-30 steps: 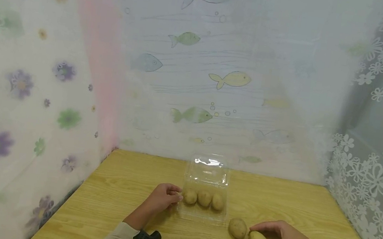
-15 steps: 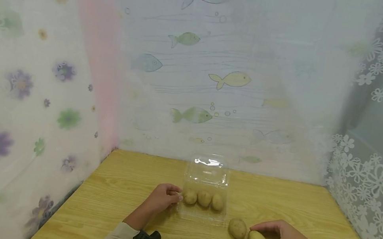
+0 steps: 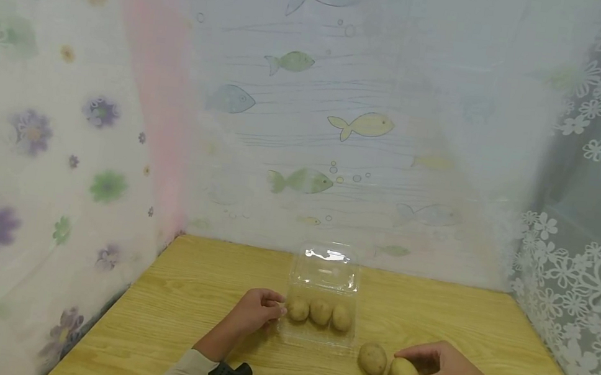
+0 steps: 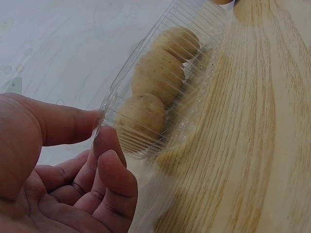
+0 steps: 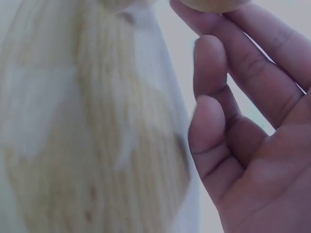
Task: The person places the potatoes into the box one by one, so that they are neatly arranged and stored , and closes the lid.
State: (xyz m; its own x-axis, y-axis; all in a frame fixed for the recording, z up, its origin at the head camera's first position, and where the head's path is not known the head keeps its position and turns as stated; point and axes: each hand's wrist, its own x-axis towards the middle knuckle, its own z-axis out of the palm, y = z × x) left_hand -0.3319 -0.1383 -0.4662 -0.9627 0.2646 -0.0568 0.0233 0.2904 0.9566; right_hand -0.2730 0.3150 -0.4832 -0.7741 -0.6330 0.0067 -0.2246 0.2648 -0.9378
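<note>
A potato (image 3: 402, 374) sits pinched between right fingers (image 3: 421, 350), clear container (image 3: 315, 342) between left fingers (image 4: 115, 178); fingertip-only contact risks slipping.

The box (image 3: 325, 273) is glossy clear plastic (ribbed), the potatoes (image 3: 372, 359) matt, the table (image 3: 431, 313) wood-grained.

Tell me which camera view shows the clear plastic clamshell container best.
The head view: it shows nearly the whole clear plastic clamshell container, its lid raised and three potatoes inside. The left wrist view gives a closer look at its ribbed wall, pinched by the left hand, but crops it. The right wrist view misses it.
</note>
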